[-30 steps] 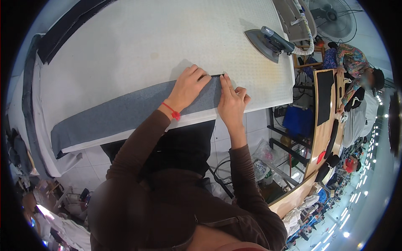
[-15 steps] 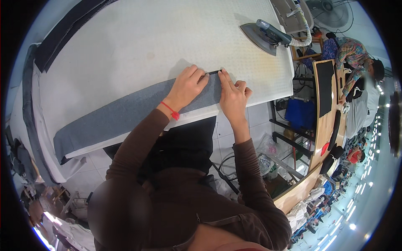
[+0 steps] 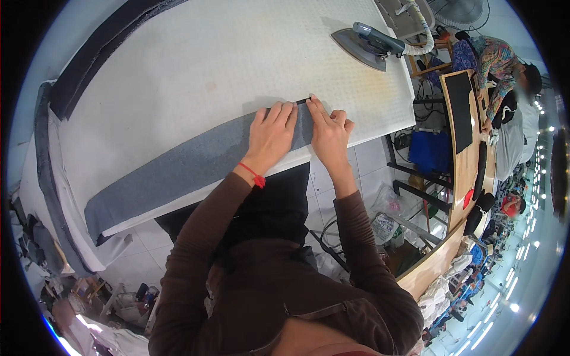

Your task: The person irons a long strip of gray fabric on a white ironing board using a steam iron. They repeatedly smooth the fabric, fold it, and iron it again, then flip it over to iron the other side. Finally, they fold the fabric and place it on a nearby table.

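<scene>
A long grey piece of cloth [image 3: 178, 166] with a curved far edge lies along the near side of the white padded table [image 3: 219, 53]. A narrow black edge [image 3: 302, 101] shows at its far right, between my hands. My left hand [image 3: 271, 137], with a red cord at the wrist, rests flat on the cloth, fingertips along its far edge. At the right end of the cloth, my right hand [image 3: 331, 135] presses two stretched fingers on the corner, the other fingers curled. Its thumb is hard to make out.
An iron [image 3: 366, 46] with a wrapped hose sits at the table's far right. Dark folded cloth [image 3: 101, 53] lies at the far left. To the right, a person [image 3: 499, 65] works at a wooden table [image 3: 460, 196]. A fan [image 3: 460, 10] stands behind.
My left hand has gone from bent, pinched fingers to lying flat along the cloth's far edge. My right hand stays at the right corner. The whole view has shifted slightly.
</scene>
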Available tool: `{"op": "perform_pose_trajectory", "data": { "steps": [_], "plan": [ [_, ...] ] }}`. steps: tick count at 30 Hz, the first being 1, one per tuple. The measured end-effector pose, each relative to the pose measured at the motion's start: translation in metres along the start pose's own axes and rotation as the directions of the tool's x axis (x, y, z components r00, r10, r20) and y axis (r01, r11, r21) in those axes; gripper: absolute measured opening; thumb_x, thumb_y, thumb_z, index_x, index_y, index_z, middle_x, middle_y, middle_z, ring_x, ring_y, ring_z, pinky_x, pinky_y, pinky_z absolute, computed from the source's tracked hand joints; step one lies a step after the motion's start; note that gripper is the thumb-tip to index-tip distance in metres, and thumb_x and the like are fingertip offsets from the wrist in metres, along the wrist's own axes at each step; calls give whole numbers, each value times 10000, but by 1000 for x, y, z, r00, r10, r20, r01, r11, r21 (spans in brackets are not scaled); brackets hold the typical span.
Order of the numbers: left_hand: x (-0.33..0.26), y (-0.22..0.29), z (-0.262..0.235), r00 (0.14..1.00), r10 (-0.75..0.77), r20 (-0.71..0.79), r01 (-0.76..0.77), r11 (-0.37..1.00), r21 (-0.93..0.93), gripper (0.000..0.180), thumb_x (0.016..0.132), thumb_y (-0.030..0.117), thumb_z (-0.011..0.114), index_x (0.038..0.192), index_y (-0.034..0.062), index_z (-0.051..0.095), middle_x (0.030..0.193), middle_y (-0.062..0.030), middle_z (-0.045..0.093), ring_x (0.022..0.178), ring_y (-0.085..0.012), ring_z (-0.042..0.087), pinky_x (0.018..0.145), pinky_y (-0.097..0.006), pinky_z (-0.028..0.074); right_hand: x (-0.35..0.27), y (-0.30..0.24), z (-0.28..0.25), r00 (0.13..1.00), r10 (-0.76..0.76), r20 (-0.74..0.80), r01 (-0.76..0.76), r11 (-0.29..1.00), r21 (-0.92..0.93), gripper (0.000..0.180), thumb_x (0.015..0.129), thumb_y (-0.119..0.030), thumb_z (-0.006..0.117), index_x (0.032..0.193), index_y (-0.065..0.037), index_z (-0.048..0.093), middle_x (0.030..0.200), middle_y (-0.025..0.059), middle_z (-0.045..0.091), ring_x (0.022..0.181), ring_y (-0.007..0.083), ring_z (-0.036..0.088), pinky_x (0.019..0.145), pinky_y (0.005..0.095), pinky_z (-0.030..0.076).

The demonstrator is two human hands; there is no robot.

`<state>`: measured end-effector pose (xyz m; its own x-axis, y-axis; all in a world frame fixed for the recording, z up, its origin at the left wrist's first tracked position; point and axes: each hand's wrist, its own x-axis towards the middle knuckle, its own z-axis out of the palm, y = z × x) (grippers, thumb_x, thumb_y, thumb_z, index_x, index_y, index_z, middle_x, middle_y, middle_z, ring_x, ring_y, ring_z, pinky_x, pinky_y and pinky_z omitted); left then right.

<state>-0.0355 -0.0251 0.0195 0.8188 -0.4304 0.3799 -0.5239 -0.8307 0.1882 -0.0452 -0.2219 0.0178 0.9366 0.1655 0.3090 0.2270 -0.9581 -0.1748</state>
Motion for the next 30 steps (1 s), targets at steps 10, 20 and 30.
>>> {"op": "perform_pose_trajectory", "data": {
  "steps": [10,20,30],
  "plan": [
    [5,32,3,992,-111,62,109,993,38,698,962,314,749,1602,52,651,1348,-98,684,1317,-269,611,1183,-470,465,-1,0,1,1000,15,23,-15,1000,-10,564,963,-58,738,1492,-250,761,1606,-120,725,1040,258,577,962,444,419],
    [0,41,19,978,-206,27,207,978,0,690,962,299,742,1616,98,651,1371,-113,689,1310,-303,632,1173,-499,486,67,49,-31,996,9,-91,-3,998,65,547,1003,-156,767,1548,-173,720,1551,21,759,1108,322,606,951,511,424],
    [0,41,20,971,-234,-46,231,970,-71,678,951,282,749,1594,85,667,1378,-129,697,1330,-310,637,1190,-495,475,250,174,-44,982,10,188,15,991,-132,628,1095,-702,627,1465,-218,782,1300,102,843,1310,344,724,1110,571,422]
  ]
}}
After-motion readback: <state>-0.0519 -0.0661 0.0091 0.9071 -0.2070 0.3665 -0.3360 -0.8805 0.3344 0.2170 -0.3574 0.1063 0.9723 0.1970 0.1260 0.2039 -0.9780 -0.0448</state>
